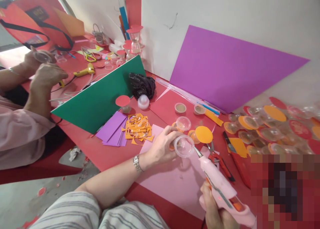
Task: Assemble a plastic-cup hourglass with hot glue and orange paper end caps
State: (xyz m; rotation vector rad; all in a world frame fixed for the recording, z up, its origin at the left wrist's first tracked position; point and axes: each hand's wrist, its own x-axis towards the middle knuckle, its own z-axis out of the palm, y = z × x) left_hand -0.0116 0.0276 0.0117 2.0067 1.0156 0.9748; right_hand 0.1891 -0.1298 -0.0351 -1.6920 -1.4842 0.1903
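Observation:
My left hand is closed around a small clear plastic cup, tilted so that its round rim faces up. In my right hand is a pink hot glue gun, its metal nozzle at the cup's right rim. Just behind are another clear cup and an orange paper disc resting on a cup. Red-handled scissors lie partly behind the glue gun. Under my hands is a pink paper sheet.
Purple cards and cut orange paper lie left. Many joined cups crowd the right. A green board stands between me and another person's hands. A purple board leans on the wall. Sand-filled cups sit behind.

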